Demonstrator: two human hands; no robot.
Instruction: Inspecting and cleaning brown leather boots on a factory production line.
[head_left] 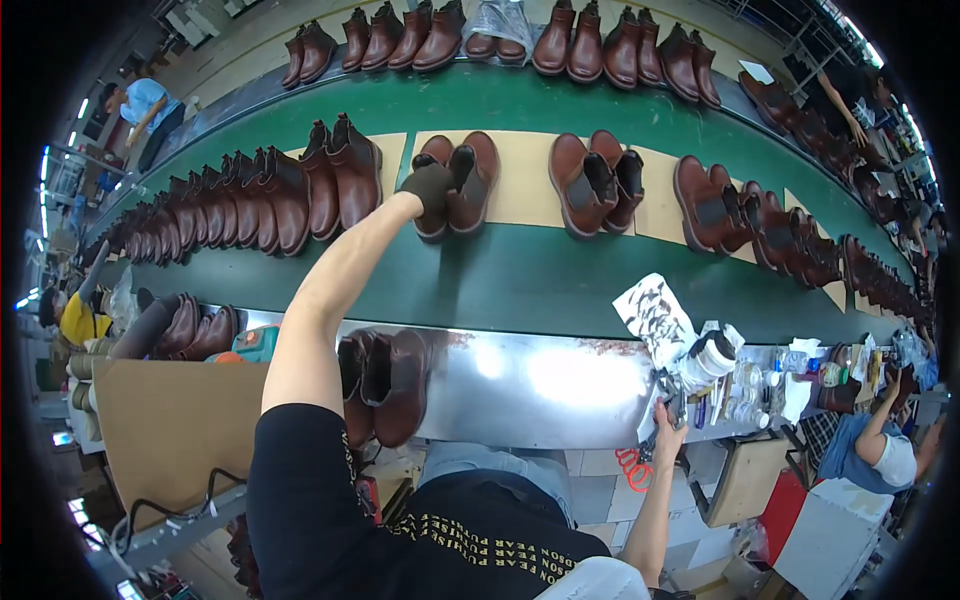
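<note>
My left hand (430,188), in a dark glove, reaches over the green conveyor belt and grips the opening of a brown ankle boot (433,232); the glove hides much of that boot. Its mate (480,180) stands close on the right, on the same cardboard sheet (520,192). Over at the right, my bare right hand (668,428) is closed round the handle of a spray gun (674,398) with a white cup (708,358). A black-smudged white sheet (655,312) lies beside the cup. Another pair of brown boots (390,385) stands on the metal bench below my left arm.
More boots (597,185) line the belt on both sides, with another row (620,45) behind. Bottles (750,390) crowd the metal bench (540,375) at right. A red coiled hose (634,468) hangs below. A cardboard panel (180,420) stands at left. Other people work at both sides.
</note>
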